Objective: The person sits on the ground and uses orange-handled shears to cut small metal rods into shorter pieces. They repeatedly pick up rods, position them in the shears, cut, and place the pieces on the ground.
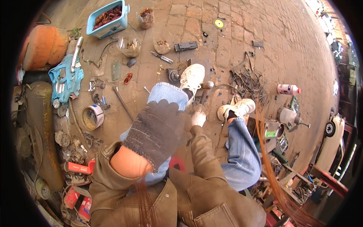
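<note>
Small dark metal part (204,89) at frame centre, by the white sneaker, looks barely started: right hand (198,116) grip closes beside it, contents unclear, while gloved left hand (157,130) hovers loosely spread, empty.

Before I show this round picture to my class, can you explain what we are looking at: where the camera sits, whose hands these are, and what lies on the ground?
There is one picture, taken by a wide fisheye camera worn on a person's head and looking down, so straight lines bend near the rim. The person sits low over a brick-paved ground, in blue jeans and white sneakers. Both hands are the person's own, coming out of brown jacket sleeves. The left hand, in a dark grey knitted glove, is raised near the camera; I cannot tell if it holds anything. The right hand, in a pale glove, reaches down near a small metal part by the feet; its grip is too small to judge. Around lie a blue tub, a white bottle with a red cap, a tangle of wires and an orange gas cylinder.
</note>
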Action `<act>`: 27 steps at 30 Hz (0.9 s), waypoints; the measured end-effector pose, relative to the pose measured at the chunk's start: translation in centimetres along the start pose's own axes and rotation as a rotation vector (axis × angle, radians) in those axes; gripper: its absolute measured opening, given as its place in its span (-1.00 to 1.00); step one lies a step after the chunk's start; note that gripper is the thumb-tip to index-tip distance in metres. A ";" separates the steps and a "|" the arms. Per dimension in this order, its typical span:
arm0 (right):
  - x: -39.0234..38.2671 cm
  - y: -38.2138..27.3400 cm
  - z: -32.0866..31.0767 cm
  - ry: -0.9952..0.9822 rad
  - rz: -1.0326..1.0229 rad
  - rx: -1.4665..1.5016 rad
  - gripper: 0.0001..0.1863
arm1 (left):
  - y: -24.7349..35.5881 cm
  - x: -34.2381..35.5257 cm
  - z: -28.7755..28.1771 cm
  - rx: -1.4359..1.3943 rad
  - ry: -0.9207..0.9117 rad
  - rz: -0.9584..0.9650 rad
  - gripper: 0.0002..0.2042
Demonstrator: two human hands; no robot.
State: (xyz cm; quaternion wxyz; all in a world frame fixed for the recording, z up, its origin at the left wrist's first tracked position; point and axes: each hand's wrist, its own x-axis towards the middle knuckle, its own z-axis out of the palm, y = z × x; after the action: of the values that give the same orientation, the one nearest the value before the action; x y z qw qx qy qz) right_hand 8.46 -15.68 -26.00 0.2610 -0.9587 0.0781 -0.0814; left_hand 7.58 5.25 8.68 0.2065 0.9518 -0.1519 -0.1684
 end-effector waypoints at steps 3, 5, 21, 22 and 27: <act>1.5 0.4 -2.7 -0.134 0.308 0.307 -0.35 | 0.1 -0.3 0.3 0.010 -0.015 -0.003 -0.62; 2.2 0.2 -4.9 -0.037 0.510 0.576 -0.34 | -0.3 -0.6 1.1 0.041 -0.023 -0.022 -0.61; 3.9 -0.4 -5.7 -0.013 0.677 0.758 -0.31 | -1.4 -0.3 0.2 0.016 -0.047 -0.084 -0.59; 3.8 -0.2 -6.4 0.055 0.626 0.886 -0.31 | -1.4 -0.6 0.3 0.010 -0.054 -0.099 -0.59; -1.4 2.6 0.5 0.362 0.195 0.332 -0.40 | -1.3 -0.3 0.2 -0.003 -0.064 -0.067 -0.59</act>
State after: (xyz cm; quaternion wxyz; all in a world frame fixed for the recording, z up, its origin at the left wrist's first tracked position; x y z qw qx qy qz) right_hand 6.88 -17.34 -27.94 0.4032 -0.8604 0.2010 -0.2380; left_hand 7.53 6.48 8.03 0.1971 0.9502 -0.1264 -0.2059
